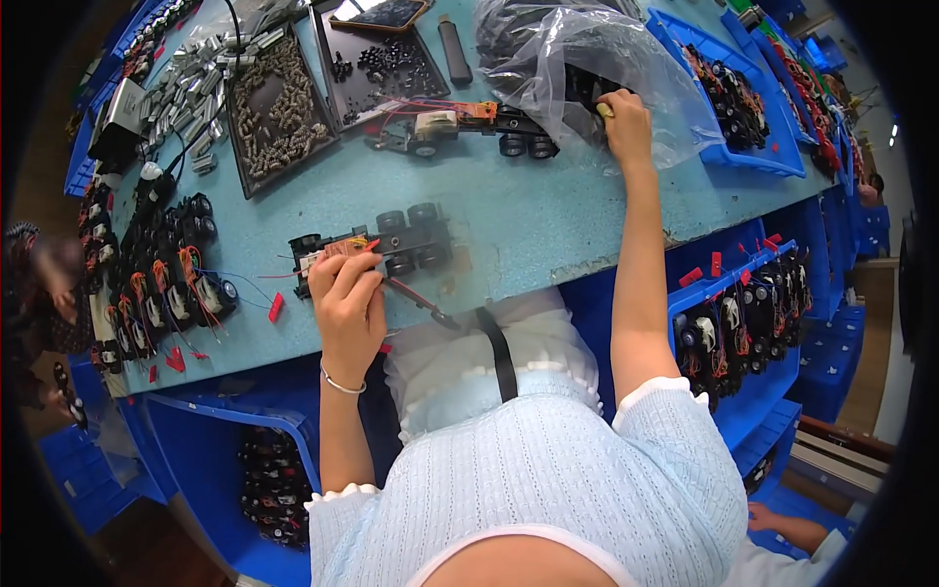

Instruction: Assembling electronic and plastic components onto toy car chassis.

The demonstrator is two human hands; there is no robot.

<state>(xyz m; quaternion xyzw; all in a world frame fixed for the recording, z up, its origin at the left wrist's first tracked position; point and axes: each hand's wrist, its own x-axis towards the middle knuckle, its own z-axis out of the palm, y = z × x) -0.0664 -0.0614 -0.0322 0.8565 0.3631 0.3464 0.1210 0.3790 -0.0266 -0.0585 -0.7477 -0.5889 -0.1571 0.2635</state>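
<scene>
My left hand [349, 298] is closed on one end of a black toy truck chassis [423, 259], which lies wheels up near the table's front edge. Wires and an orange-brown part show at my fingertips. A thin dark rod [421, 301] slants from beside this hand toward the edge. My right arm stretches to the far right, where my right hand [628, 122] has its fingers curled at the mouth of a clear plastic bag [587, 44]. Dark parts show in the bag. Something yellowish is at my fingertips; what they grip is hidden. Another wired chassis [435, 127] stands left of the bag.
A tray of small springs [284, 112] and a tray of black bits [386, 68] sit at the back, beside loose metal cylinders [201, 83]. Wired chassis [161, 284] line the left side. Blue bins [734, 117] stand right and below the table. Other people are at the sides.
</scene>
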